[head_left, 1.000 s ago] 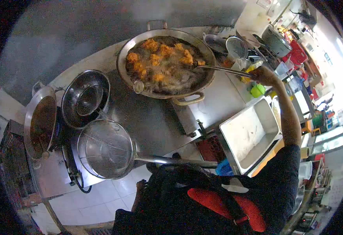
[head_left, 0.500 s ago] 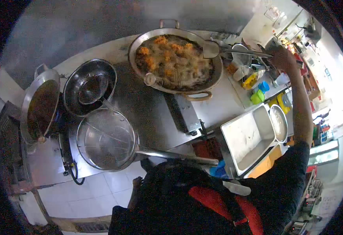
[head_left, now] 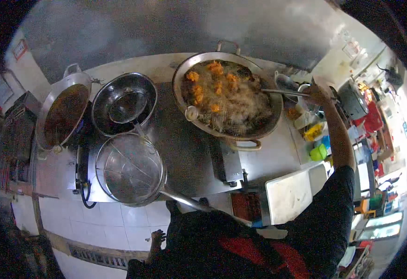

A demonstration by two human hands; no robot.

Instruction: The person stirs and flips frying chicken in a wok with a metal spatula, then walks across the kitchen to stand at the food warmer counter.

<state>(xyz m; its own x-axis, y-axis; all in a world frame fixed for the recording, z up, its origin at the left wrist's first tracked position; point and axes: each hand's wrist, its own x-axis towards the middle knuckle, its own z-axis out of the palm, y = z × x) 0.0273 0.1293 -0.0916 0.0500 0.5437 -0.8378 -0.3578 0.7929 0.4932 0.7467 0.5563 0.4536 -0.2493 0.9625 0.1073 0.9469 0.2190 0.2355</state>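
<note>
My right hand (head_left: 317, 94) is closed round the metal handle (head_left: 285, 92) of a spatula, whose blade is down in the bubbling oil at the right side of a large wok (head_left: 181, 95). Orange-brown fried pieces (head_left: 216, 68) float mostly in the left half of that wok, and steam rises on the right. Low at my side, over the floor, hangs my left hand (head_left: 158, 236), with its fingers apart and nothing in it. A round gauge (head_left: 191, 113) sits at the wok's front left rim.
To the left stand a second wok (head_left: 63, 111) with dark oil, nested bowls (head_left: 124, 104) and a large long-handled strainer (head_left: 130, 169). On the right are a light rectangular tray (head_left: 288, 197), a green cup (head_left: 318, 152), a yellow item (head_left: 313, 132) and a big pot (head_left: 352, 100).
The spatula, lifted above the wok's right rim half a second ago, is back down in the oil. My right hand has lowered with it, and the whole view has shifted.
</note>
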